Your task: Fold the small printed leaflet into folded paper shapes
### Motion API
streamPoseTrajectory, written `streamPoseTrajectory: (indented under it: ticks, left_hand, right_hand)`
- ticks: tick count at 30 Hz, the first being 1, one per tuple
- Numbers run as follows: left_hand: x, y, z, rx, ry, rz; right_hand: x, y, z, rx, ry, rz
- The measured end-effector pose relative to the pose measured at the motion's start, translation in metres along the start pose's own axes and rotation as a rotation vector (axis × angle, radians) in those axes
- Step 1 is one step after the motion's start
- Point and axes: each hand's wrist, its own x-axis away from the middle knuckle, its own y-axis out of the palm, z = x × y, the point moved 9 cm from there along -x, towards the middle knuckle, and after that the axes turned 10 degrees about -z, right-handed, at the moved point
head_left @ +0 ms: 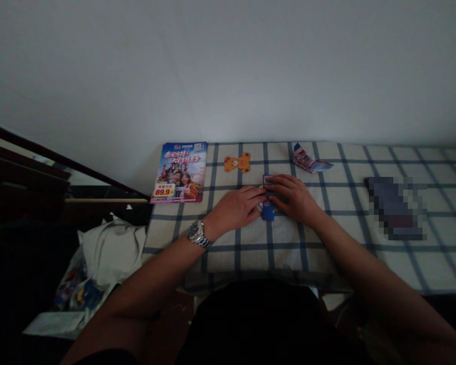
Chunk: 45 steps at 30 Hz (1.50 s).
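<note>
A flyer folded into a narrow blue strip (pixel 268 212) lies on the checked cloth, pointing away from me. My left hand (pixel 240 205), with a metal watch on the wrist, has its fingertips on the strip's left edge. From the other side, my right hand (pixel 294 197) presses its bent fingers onto the strip's upper part. Both hands' fingers are closed over the paper and hide some of it. Behind the right hand stands another folded flyer (pixel 310 161), bent into a V shape. A bear-shaped cutout (pixel 237 162) lies beyond my left hand.
A stack of printed flyers (pixel 182 175) sits at the cloth's left end against the wall. To the right lies a dark, pixelated object (pixel 393 208). White bags (pixel 112 248) are down at the left, beside the checked cloth (pixel 338 243).
</note>
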Motion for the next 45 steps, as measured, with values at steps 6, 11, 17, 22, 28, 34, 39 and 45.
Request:
streamPoseTrajectory:
  ticks: [6,11,17,22,28,34,39,45]
  left_hand:
    - [0.0,0.0,0.0,-0.003,-0.008,-0.005]
    - [0.0,0.003,-0.001,-0.018,-0.023,-0.007]
    - [-0.001,0.004,-0.001,-0.028,-0.034,0.006]
    - [-0.001,0.003,0.002,-0.051,-0.035,0.0]
    - [0.0,0.001,0.003,-0.063,-0.051,0.005]
    - [0.0,0.003,0.002,-0.044,-0.051,0.003]
    - [-0.001,0.002,0.004,-0.06,-0.059,0.002]
    - [-0.002,0.002,0.005,-0.08,-0.072,0.015]
  right_hand:
    - [0.0,0.002,0.001,0.017,0.005,-0.001]
    - [0.0,0.002,0.0,0.015,0.013,0.001]
    - [0.0,0.001,0.0,0.011,0.011,0.007]
    - [0.001,0.0,0.0,-0.003,0.003,0.013]
    - [0.001,-0.003,0.0,0.002,0.026,0.014]
    - [0.0,-0.002,0.001,0.001,0.006,0.014]
    - [-0.001,-0.002,0.002,-0.025,0.007,-0.004]
    - [-0.003,-0.011,0.008,-0.133,0.056,0.04]
